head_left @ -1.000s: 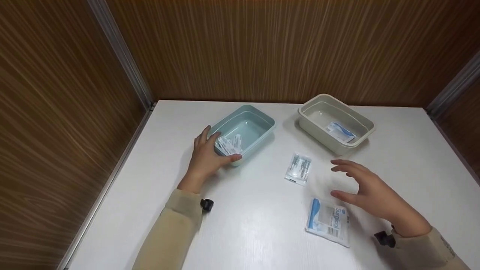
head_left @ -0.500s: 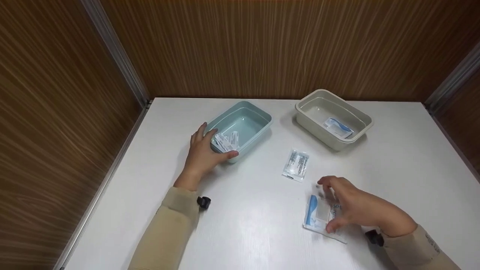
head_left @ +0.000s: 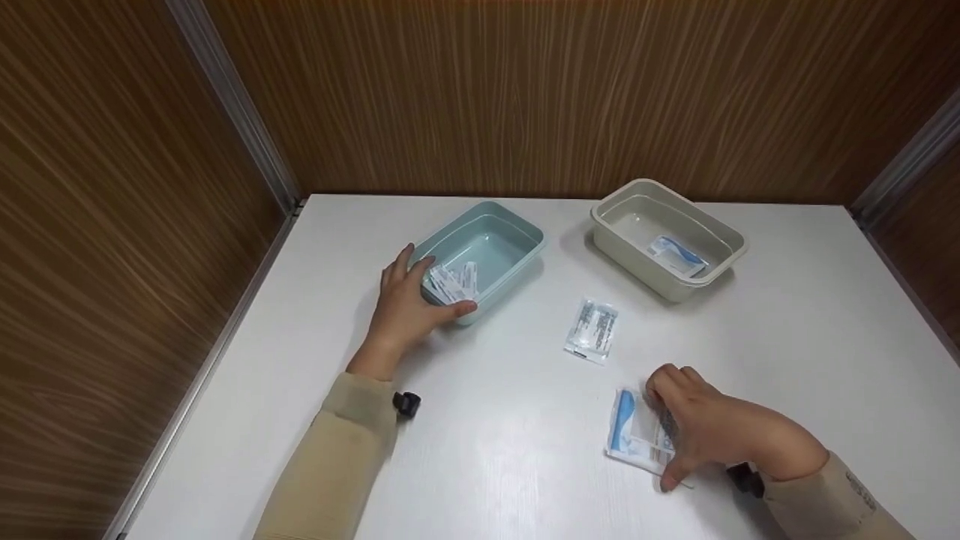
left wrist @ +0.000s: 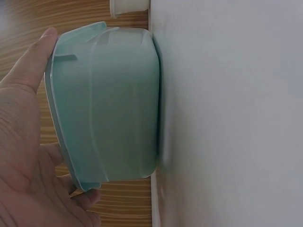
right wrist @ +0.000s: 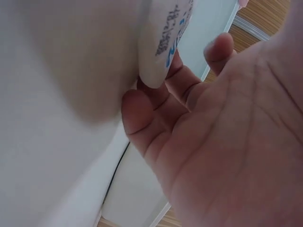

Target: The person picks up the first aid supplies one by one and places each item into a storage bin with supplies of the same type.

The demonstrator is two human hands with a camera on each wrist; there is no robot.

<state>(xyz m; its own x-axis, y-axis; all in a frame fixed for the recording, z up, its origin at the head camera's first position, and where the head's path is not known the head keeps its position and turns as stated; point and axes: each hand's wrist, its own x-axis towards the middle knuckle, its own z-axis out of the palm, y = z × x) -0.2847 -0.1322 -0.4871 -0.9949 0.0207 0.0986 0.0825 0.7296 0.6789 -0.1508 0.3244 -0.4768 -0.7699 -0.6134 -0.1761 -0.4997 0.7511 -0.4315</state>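
Observation:
My left hand grips the near end of a teal plastic box, thumb on one side of the rim and fingers on the other. Several slim white paper-wrapped strips lie in that box beside the hand. In the left wrist view the fingers curl under the rim of the teal box. My right hand spans a flat white and blue packet, fingertips at its far edge and thumb at its near edge. The right wrist view shows curled fingers at the end of this packet.
A small clear and white sachet lies on the white table between the boxes and the packet. Back right stands a beige box with a blue and white packet inside. Wood-grain panels enclose the table.
My right hand has come down and toward me from above the table, its fingers closing over the white and blue packet. The left hand stays on the teal box.

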